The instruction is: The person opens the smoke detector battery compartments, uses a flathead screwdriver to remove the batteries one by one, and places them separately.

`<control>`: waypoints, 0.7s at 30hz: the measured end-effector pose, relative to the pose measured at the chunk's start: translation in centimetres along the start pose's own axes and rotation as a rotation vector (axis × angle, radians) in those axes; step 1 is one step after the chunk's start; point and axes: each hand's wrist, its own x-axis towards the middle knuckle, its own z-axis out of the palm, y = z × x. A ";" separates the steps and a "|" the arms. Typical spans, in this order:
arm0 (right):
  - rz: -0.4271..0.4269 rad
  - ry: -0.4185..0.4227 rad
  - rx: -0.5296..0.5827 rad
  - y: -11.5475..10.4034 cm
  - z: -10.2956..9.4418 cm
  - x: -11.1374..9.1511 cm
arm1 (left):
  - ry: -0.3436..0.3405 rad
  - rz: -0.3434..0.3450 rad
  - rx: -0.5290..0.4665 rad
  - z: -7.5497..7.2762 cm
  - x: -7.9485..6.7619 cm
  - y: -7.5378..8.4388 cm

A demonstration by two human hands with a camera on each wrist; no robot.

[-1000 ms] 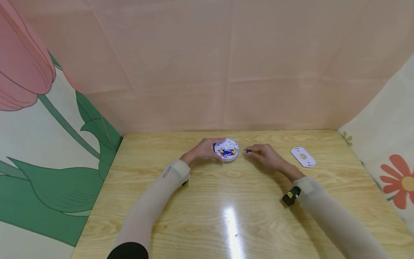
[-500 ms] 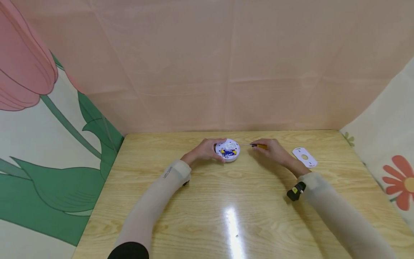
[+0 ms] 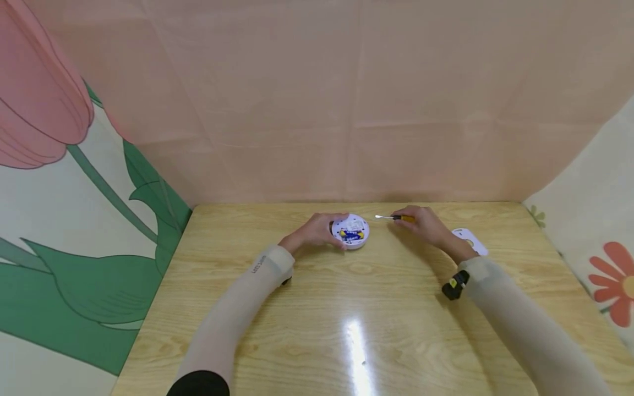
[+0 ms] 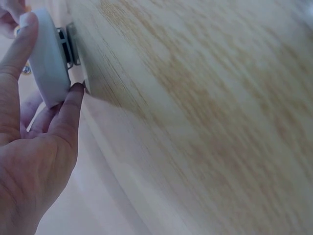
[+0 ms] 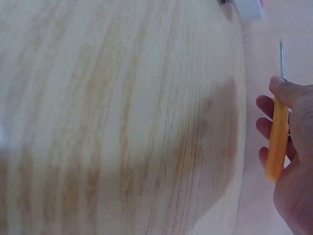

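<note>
A round white battery device is tilted so its battery side faces up, with blue-and-yellow batteries in its open compartment. My left hand grips its left rim between thumb and fingers; in the left wrist view the white side wall shows between them. To the right, my right hand holds a screwdriver by its orange-and-black handle. The bare metal blade points left toward the device, apart from it. In the right wrist view the thumb lies along the orange handle.
A white plate with cut-outs lies on the wooden table, partly hidden behind my right wrist. The table's back edge meets a pink cloth wall close behind both hands. Printed flower cloths hang at either side.
My right hand has drawn the screwdriver back from the device, to the right and slightly away from me, so its blade shows fully. The left hand keeps hold of the device.
</note>
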 end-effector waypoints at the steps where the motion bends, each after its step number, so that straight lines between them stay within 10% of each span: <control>1: -0.005 0.007 -0.003 0.2 0.0 0.1 | 0.000 0.002 0.005 0.0 0.0 0.0; 21: -0.025 0.020 -0.072 2.7 0.7 1.3 | -0.007 -0.002 0.039 -0.1 -0.1 0.3</control>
